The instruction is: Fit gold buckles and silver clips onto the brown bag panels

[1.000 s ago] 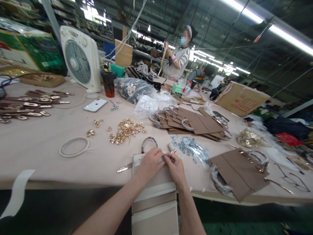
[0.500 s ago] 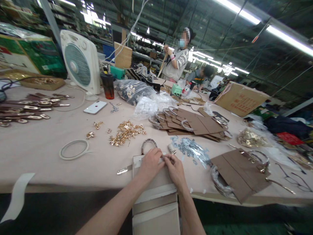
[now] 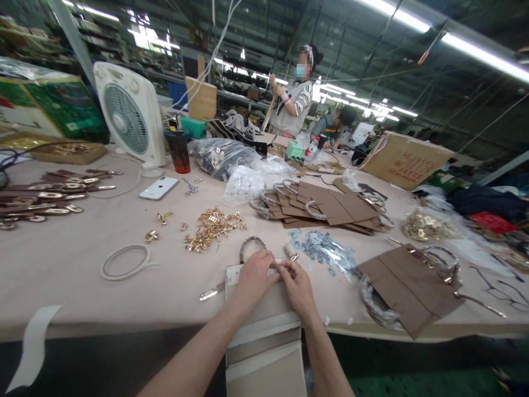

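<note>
A pale, unfinished handbag panel (image 3: 264, 325) lies at the table's front edge and hangs down past it. A wrapped handle (image 3: 252, 240) arches from its far end, and a plastic-covered metal-tipped strap (image 3: 212, 292) sticks out to the left. My left hand (image 3: 258, 275) rests over the panel's far end, fingers bent and pinched together. Against it, fingertip to fingertip, my right hand (image 3: 296, 286) is pinched too. Whatever small piece sits between the fingers is hidden. Just beyond the right hand lies another metal-tipped strap end (image 3: 292, 256).
Gold fittings (image 3: 212, 227) and grey metal plates (image 3: 326, 248) lie in piles beyond my hands. Brown bag panels (image 3: 322, 204) are stacked behind; another brown panel (image 3: 413, 281) lies right. A tape roll (image 3: 126, 262), phone (image 3: 159, 188), cup (image 3: 178, 151) and fan (image 3: 130, 116) stand left. Two people work beyond.
My hands keep nearly the same pinched position at the panel's far end, with only slight finger movement. The whole view has shifted a little.
</note>
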